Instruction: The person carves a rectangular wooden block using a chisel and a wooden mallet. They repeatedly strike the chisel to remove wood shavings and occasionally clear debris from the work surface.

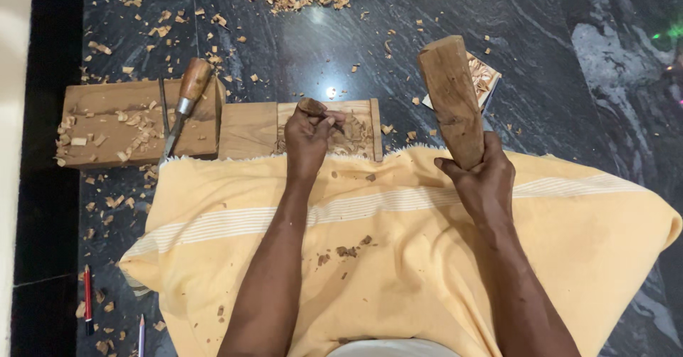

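Now the left hand [307, 138] pinches a chisel [313, 108] on the wood block [359, 108], the right hand [484, 175] grips a raised mallet [452, 101], so I think carving is underway and a straight hit comes next.

There is a single view, taken from the person's head and aimed steeply down and forward over the lap. It sits close, so both forearms enter from the near edge. The yellow cloth [398, 257] fills the near half, the dark stone floor [320, 44] the far half, with a pale wall strip [11, 150] at left.
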